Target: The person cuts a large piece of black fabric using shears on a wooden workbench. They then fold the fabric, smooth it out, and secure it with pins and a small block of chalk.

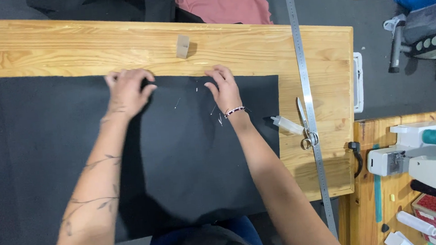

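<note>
Left hand (pixel 126 91) rests palm-down on the far edge of a black cloth (pixel 127 160), fingers curled and pinching that edge where it meets the bare wooden table (pixel 67 46). Right hand (pixel 223 88), beside it and well apart, lies flat on the same edge with fingers spread, pressing and grasping nothing; a beaded bracelet (pixel 234 111) circles its wrist. The cloth covers most of the table below both hands and runs off the near edge toward the person's lap.

Between and just below the 2 hands, several pins (pixel 212 110) lie loose on the cloth. Beyond the right hand's fingertips stands a small tan block (pixel 183 46) on the wood. To the right of the right hand lie a small white bottle (pixel 288 125), a pair of scissors (pixel 306 126) and a long metal ruler (pixel 306 89) that crosses the table. Further right, on a second table, sits a white sewing machine (pixel 423 158).

Judged from its flat, creaseless lie, the cloth appears light, limp and thin; it would likely slide on the varnished wood. The far edge, taken at 2 spaced points, seems the best hold.
</note>
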